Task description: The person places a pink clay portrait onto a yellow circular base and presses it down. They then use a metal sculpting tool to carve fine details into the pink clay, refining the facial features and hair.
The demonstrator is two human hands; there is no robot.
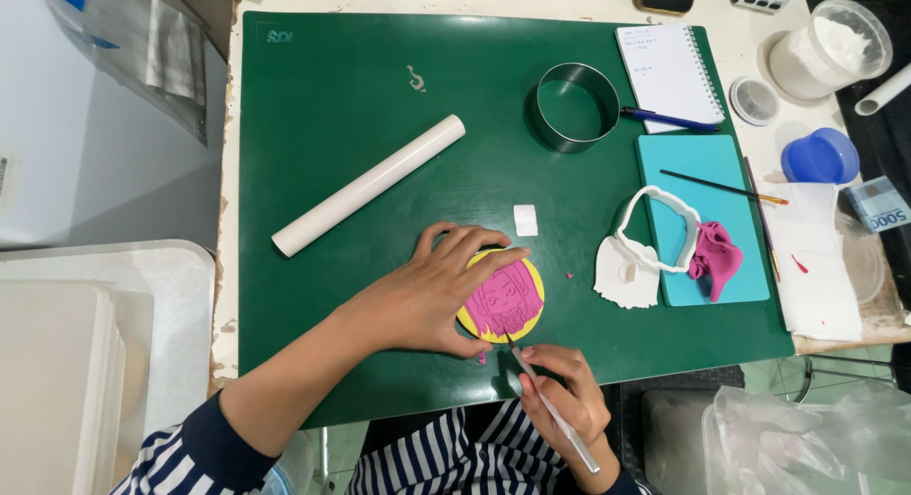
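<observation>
A disc (503, 300) lay at lower centre of the frame on a cutting mat (313, 96), the left hand (432, 291) on its left edge. The right hand (560, 395) sat below it, its knife (550, 400) tip touching the disc. A rolling pin (368, 185) lay to the upper left, a ring cutter (574, 106) upper right.

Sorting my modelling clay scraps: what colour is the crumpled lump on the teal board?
Magenta pink lump, on the teal board; clearest in the head view.
</observation>
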